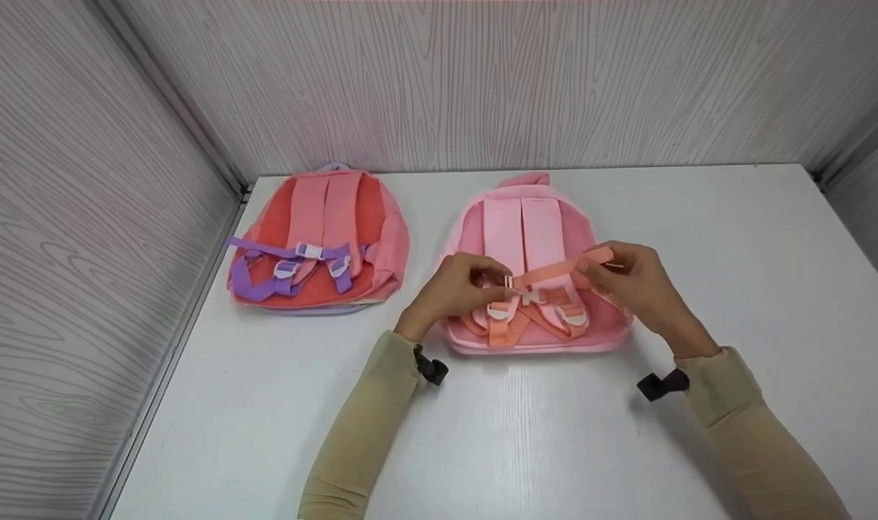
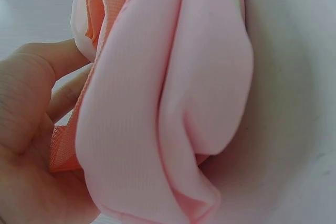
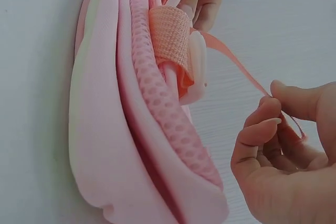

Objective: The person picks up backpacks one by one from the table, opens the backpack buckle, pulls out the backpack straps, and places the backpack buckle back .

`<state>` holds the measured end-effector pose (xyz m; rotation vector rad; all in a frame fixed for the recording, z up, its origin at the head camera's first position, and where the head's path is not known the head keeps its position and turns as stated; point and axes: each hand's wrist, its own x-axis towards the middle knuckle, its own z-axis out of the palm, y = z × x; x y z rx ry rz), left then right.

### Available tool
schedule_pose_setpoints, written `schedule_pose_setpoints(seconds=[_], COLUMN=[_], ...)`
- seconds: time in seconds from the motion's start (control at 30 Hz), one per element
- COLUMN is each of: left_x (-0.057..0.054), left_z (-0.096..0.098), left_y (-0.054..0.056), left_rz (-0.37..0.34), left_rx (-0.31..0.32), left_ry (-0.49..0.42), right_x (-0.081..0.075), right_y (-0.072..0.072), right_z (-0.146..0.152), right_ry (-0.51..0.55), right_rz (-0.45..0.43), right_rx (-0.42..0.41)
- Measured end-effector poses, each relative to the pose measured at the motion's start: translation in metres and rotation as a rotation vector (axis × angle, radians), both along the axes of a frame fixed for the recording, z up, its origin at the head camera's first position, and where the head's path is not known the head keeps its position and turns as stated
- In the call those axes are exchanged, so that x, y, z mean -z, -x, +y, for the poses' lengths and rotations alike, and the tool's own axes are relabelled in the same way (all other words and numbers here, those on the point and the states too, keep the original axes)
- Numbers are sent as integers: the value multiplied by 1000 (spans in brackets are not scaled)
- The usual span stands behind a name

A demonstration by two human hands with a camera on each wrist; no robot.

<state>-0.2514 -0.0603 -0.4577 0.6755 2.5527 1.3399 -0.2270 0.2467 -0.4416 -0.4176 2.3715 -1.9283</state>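
Note:
A pink backpack (image 1: 467, 245) lies on the table with its shoulder straps facing up. Over its lower middle, my left hand (image 1: 464, 285) pinches a pale chest buckle (image 1: 530, 297) at its left end. An orange webbing strap (image 1: 547, 273) stretches from there to my right hand (image 1: 626, 278), which pinches it near its free end. In the right wrist view that strap (image 3: 236, 61) runs taut between thumb and fingers, off the bag. White strap adjusters (image 1: 498, 310) sit below the buckle. In the left wrist view the bag's side (image 2: 131, 103) hides most of the left fingertips.
A coral backpack (image 1: 269, 209) with purple straps (image 1: 261, 289) lies at the left on the white table (image 1: 735, 253). Wood-grain panels (image 1: 482, 87) stand behind and to the left. Each wrist carries a black camera mount (image 1: 431, 367).

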Motion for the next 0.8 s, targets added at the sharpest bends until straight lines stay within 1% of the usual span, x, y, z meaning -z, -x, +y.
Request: schedule_pose_setpoints(seconds=[0.13, 0.23, 0.4, 0.47, 0.63, 0.8], left_x=[-1, 0, 3, 4, 1, -1], left_z=[0, 0, 0, 0, 1, 1], left_y=[0, 1, 2, 2, 1, -1], left_rz=[0, -1, 32, 38, 19, 17], left_rx=[-2, 0, 14, 16, -1, -7], left_ry=[-1, -9, -23, -28, -28, -21], right_x=[-1, -3, -3, -1, 4, 8], right_y=[-3, -5, -7, -8, -9, -8], right_z=[5, 10, 19, 22, 27, 32], right_ry=[28, 29, 42, 28, -52, -79], right_rz=[-38, -58, -102, -105, -110, -116], right_rx=[35, 56, 70, 78, 105, 89])
